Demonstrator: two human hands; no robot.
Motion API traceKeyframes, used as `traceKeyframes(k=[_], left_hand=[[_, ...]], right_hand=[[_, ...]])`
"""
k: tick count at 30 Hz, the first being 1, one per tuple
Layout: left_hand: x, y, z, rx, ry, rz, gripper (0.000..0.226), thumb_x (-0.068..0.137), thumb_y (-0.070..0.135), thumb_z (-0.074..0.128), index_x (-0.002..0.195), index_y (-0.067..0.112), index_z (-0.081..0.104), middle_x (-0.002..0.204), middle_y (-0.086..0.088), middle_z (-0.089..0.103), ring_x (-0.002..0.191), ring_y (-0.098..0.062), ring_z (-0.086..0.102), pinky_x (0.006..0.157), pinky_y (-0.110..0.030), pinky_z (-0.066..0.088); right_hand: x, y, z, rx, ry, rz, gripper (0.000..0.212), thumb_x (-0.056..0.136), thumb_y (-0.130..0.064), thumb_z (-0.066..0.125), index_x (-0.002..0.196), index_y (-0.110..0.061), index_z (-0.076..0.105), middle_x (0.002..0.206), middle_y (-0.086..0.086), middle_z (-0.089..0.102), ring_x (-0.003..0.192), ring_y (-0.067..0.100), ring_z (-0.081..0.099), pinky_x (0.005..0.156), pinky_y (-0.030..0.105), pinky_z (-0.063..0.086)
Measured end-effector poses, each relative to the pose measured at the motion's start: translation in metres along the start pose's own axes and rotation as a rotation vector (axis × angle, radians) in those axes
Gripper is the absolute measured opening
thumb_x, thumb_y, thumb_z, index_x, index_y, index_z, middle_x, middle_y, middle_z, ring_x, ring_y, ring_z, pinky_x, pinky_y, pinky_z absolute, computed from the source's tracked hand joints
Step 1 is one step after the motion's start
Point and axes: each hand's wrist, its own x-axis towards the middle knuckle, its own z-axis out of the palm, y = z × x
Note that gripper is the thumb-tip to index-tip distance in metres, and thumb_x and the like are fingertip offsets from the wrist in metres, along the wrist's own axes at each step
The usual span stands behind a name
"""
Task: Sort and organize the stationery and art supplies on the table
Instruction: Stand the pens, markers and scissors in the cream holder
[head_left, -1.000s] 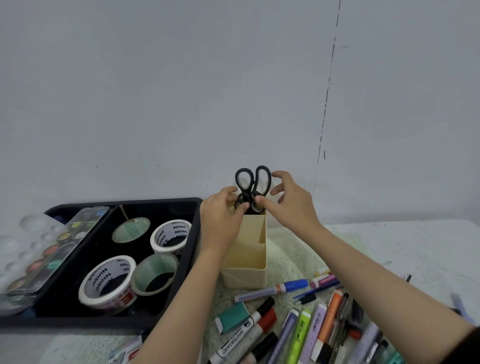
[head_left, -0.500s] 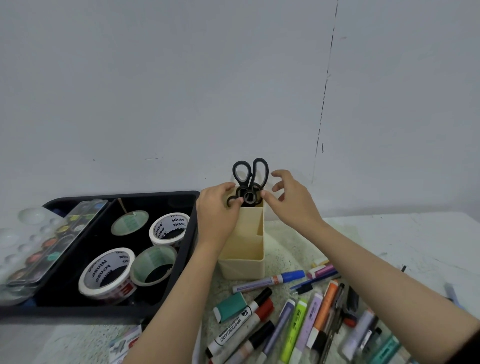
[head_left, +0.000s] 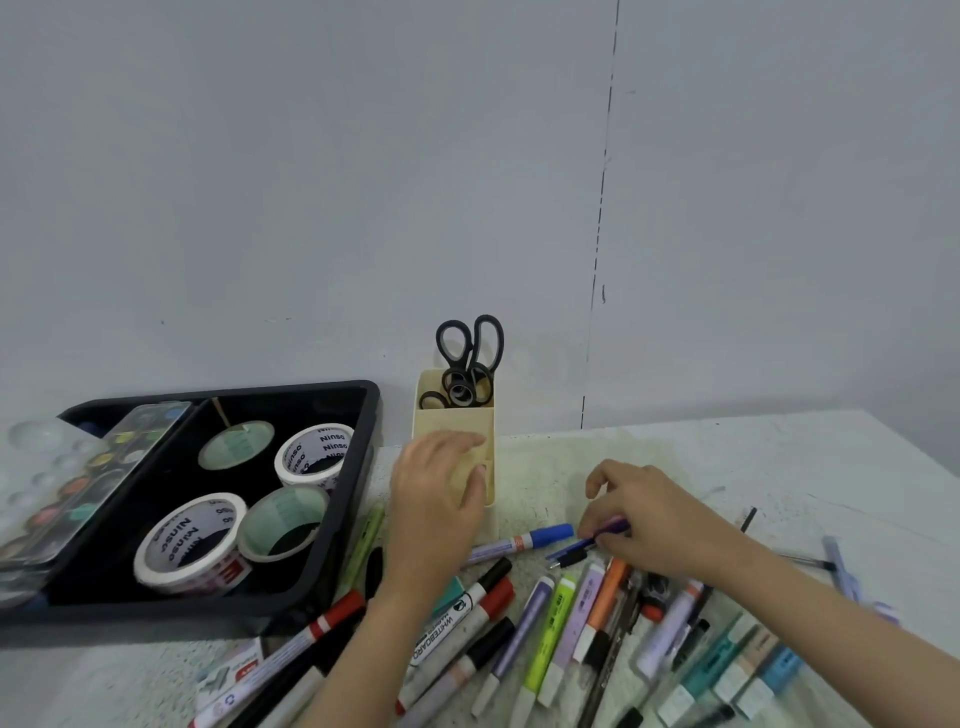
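Scissors (head_left: 470, 358) stand handles-up in rear compartment of cream holder (head_left: 452, 421), centre frame: blades down, grips reachable. Tape rolls (head_left: 189, 540) grouped in black tray (head_left: 260, 395), left. Markers (head_left: 550, 623) lie loose on desk (head_left: 779, 467), lower centre to right, unsorted.

Left hand (head_left: 436, 499): fingers loosely extended in front of holder, prob. steadying it; contact unclear (blur). Right hand (head_left: 660, 519) pinches purple pen (head_left: 615, 527), prob. next item for holder.

Vs. 0.5 s ago: both hands have left the scissor handles and dropped toward the marker pile.
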Motion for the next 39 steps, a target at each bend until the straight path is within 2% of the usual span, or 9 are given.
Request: traceKeyframes(k=[3,6,8,11,17,21,29,34,39], left_hand=[[-0.022,0.008,0.003,-0.013,-0.045,0.057,0.023,0.082,0.011,0.061,0.103,0.019,0.067,0.099,0.018,0.058,0.1,-0.001,0.048,0.094,-0.008,0.032],[-0.041,0.014,0.005,-0.057,-0.112,0.058,0.026,0.082,0.003,0.066,0.103,0.018,0.068,0.093,0.016,0.061,0.094,0.001,0.051,0.088,-0.012,0.041],[-0.051,0.017,0.005,-0.084,-0.151,0.048,0.027,0.082,0.004,0.066,0.104,0.02,0.068,0.091,0.017,0.062,0.092,0.001,0.054,0.084,-0.014,0.045],[-0.06,0.021,0.007,-0.125,-0.189,-0.01,0.026,0.084,0.009,0.061,0.106,0.021,0.068,0.091,0.018,0.065,0.091,0.003,0.058,0.079,-0.009,0.046],[-0.067,0.026,0.007,-0.176,-0.253,-0.127,0.029,0.085,0.002,0.062,0.105,0.022,0.069,0.089,0.019,0.066,0.087,0.005,0.06,0.071,-0.006,0.045],[-0.068,0.029,0.008,-0.187,-0.278,-0.162,0.029,0.086,0.003,0.062,0.106,0.022,0.069,0.089,0.016,0.067,0.085,0.004,0.061,0.069,-0.007,0.047],[-0.068,0.035,0.003,-0.296,-0.311,-0.32,0.03,0.086,0.0,0.06,0.098,0.026,0.067,0.087,0.014,0.068,0.083,0.005,0.061,0.065,-0.007,0.046],[-0.067,0.037,0.001,-0.385,-0.337,-0.469,0.03,0.086,-0.003,0.06,0.091,0.026,0.067,0.086,0.009,0.07,0.08,0.005,0.062,0.067,-0.012,0.049],[-0.066,0.036,0.003,-0.381,-0.346,-0.526,0.027,0.086,0.0,0.06,0.089,0.026,0.068,0.085,0.008,0.07,0.077,0.004,0.061,0.067,-0.013,0.049]], right_hand=[[-0.005,0.003,0.008,-0.149,0.005,-0.033,0.027,0.092,-0.028,0.053,0.113,-0.039,0.066,0.134,-0.009,0.04,0.113,0.007,0.041,0.093,0.023,0.025],[-0.004,0.002,0.012,-0.21,0.039,-0.044,0.03,0.096,-0.031,0.046,0.119,-0.035,0.064,0.141,-0.004,0.04,0.123,0.013,0.04,0.099,0.029,0.025],[-0.003,0.001,0.013,-0.218,0.057,-0.045,0.03,0.098,-0.033,0.044,0.115,-0.031,0.068,0.141,-0.002,0.042,0.123,0.015,0.042,0.099,0.031,0.025],[-0.004,0.0,0.011,-0.204,0.068,-0.059,0.032,0.099,-0.035,0.042,0.102,-0.027,0.073,0.141,-0.001,0.044,0.121,0.015,0.044,0.099,0.032,0.025],[-0.003,-0.001,0.012,-0.183,0.097,-0.031,0.026,0.098,-0.029,0.046,0.111,-0.029,0.069,0.142,-0.003,0.042,0.12,0.013,0.044,0.1,0.031,0.025],[0.003,-0.004,0.011,-0.223,0.095,-0.066,0.023,0.096,-0.028,0.051,0.106,-0.029,0.072,0.141,-0.003,0.044,0.119,0.013,0.044,0.1,0.032,0.024],[0.013,-0.013,0.006,-0.34,-0.012,-0.122,0.023,0.087,-0.014,0.057,0.098,-0.024,0.074,0.14,-0.001,0.042,0.118,0.014,0.042,0.1,0.032,0.028],[0.016,-0.013,0.002,-0.259,-0.078,-0.028,0.013,0.085,-0.013,0.06,0.09,-0.017,0.072,0.147,0.0,0.034,0.126,0.015,0.036,0.103,0.033,0.027],[0.023,-0.013,-0.001,-0.243,-0.2,0.021,0.01,0.084,-0.013,0.061,0.089,-0.016,0.069,0.152,0.002,0.025,0.132,0.019,0.029,0.104,0.035,0.027]])
